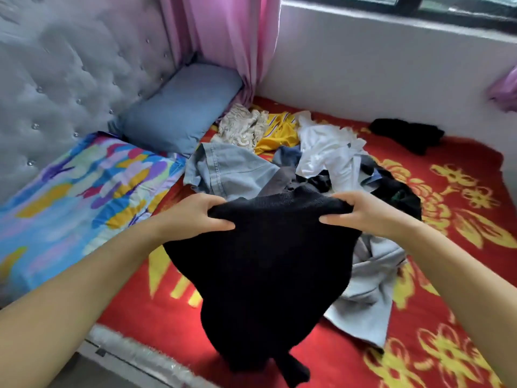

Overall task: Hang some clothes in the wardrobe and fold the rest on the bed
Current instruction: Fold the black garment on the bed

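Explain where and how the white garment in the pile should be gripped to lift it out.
Pinch the white garment at its raised crumpled top, coming from above. It lies uppermost on the pile, so that bunched fold is free; its lower edges seem tucked among darker clothes.

The person's two arms come into the picture from seven o'clock and four o'clock. Both arms are bare, with no sleeves on them. The left hand (195, 214) and the right hand (363, 214) are bare too, with no gloves, rings, or watch.
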`<state>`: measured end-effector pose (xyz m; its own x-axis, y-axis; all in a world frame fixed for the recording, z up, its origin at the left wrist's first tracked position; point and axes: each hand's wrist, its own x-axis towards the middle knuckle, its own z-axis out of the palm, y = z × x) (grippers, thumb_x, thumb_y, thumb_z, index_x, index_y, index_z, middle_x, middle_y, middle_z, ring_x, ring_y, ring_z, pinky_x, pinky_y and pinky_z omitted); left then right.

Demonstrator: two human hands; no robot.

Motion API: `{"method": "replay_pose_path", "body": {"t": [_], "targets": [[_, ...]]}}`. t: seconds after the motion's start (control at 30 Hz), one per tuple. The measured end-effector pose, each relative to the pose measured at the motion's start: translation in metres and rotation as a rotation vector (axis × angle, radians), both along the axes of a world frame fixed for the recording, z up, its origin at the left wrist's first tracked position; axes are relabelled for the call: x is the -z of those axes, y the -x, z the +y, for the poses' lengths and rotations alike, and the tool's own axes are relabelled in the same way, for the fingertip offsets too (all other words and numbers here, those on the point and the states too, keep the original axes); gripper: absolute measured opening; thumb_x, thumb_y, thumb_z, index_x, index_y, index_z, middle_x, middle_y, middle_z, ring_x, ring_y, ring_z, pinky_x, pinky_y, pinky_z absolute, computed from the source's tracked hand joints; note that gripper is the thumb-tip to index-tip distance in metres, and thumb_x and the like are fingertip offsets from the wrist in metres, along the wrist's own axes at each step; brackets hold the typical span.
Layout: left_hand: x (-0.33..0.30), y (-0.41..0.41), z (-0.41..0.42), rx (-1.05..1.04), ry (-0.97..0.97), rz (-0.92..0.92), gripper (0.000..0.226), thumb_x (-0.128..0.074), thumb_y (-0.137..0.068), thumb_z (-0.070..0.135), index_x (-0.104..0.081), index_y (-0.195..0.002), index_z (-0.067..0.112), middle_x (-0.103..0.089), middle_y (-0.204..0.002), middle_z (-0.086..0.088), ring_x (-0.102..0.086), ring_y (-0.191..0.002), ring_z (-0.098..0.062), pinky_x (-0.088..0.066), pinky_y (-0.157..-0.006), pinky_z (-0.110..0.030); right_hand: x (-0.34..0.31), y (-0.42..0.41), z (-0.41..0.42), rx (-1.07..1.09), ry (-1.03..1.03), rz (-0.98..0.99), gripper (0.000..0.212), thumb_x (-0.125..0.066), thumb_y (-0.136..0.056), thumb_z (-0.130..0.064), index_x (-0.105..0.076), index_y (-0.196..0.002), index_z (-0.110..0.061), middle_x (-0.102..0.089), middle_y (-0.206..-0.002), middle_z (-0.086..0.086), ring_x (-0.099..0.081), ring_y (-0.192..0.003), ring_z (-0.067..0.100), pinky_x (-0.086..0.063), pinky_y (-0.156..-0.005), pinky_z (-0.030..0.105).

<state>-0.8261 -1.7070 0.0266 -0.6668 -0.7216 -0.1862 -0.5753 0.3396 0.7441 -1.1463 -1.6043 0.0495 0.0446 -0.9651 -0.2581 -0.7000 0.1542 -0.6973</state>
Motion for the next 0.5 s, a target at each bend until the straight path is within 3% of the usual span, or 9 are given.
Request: {"method": "replay_pose_path", "body": {"t": [0.07,0.1,0.17,0.27,0.33,0.4,0.5], "targets": [[-0.036,-0.002,0.017,-0.001,0.028,0.056,0.021,-0.071,-0.075,0.052,-0.068,-0.080,0.033,-0.068,-0.072,0.018,-0.061,-0.066,0.008,-0.043,-0.060,-0.007,-0.032,-0.003,0.017,0.012,0.118,0.002,0.012,-0.067,-0.087,-0.037,-0.069,-0.086,-0.049,-0.067,-0.075,-0.022,-0.061,-0.069,-0.007,-0.046,-0.065,0.012],[-0.050,-0.003,0.027,-0.011,0.058,0.087,0.020,-0.070,-0.078,0.054,-0.067,-0.077,0.034,-0.066,-0.070,0.021,-0.059,-0.065,0.010,-0.041,-0.060,-0.006,-0.045,-0.005,0.024,0.019,0.187,0.019,0.018,-0.065,-0.088,-0.035,-0.069,-0.074,-0.046,-0.063,-0.062,-0.020,-0.057,-0.056,-0.006,-0.041,-0.055,0.011],[-0.072,-0.003,0.041,-0.044,0.139,0.155,0.012,-0.061,-0.083,0.049,-0.062,-0.075,0.040,-0.062,-0.068,0.028,-0.056,-0.065,0.015,-0.038,-0.062,-0.003,-0.070,-0.009,0.037,0.055,0.306,0.043,0.021,-0.063,-0.090,-0.033,-0.067,-0.069,-0.029,-0.058,-0.055,-0.014,-0.052,-0.048,-0.003,-0.038,-0.050,0.014],[-0.093,0.000,0.054,-0.166,0.191,0.266,0.009,-0.059,-0.091,0.036,-0.059,-0.085,0.029,-0.062,-0.066,0.026,-0.056,-0.064,0.013,-0.038,-0.060,-0.005,-0.097,-0.016,0.049,0.073,0.432,0.089,0.024,-0.061,-0.091,-0.030,-0.067,-0.075,-0.014,-0.062,-0.063,-0.001,-0.057,-0.055,0.014,-0.046,-0.058,0.033],[-0.102,0.006,0.060,-0.256,0.206,0.323,0.019,-0.059,-0.094,0.023,-0.056,-0.075,0.023,-0.057,-0.055,0.023,-0.051,-0.052,0.008,-0.036,-0.051,-0.008,-0.107,-0.023,0.051,0.120,0.521,0.159,0.026,-0.058,-0.094,-0.029,-0.068,-0.085,-0.006,-0.068,-0.075,0.010,-0.063,-0.068,0.025,-0.050,-0.068,0.039],[-0.111,0.019,0.069,-0.353,0.178,0.380,0.021,-0.056,-0.095,0.019,-0.054,-0.074,0.020,-0.055,-0.050,0.019,-0.048,-0.046,0.006,-0.035,-0.047,-0.010,-0.114,-0.033,0.052,0.194,0.641,0.254,0.028,-0.054,-0.096,-0.027,-0.066,-0.086,-0.003,-0.067,-0.076,0.011,-0.062,-0.073,0.027,-0.049,-0.071,0.039],[-0.122,0.046,0.090,-0.423,-0.061,0.610,0.015,-0.051,-0.097,0.009,-0.060,-0.086,0.016,-0.064,-0.069,0.008,-0.059,-0.060,-0.003,-0.047,-0.057,-0.017,-0.118,-0.060,0.055,0.200,0.726,0.306,0.025,-0.048,-0.097,-0.025,-0.064,-0.088,-0.008,-0.064,-0.074,0.007,-0.060,-0.072,0.026,-0.038,-0.064,0.033]]}}
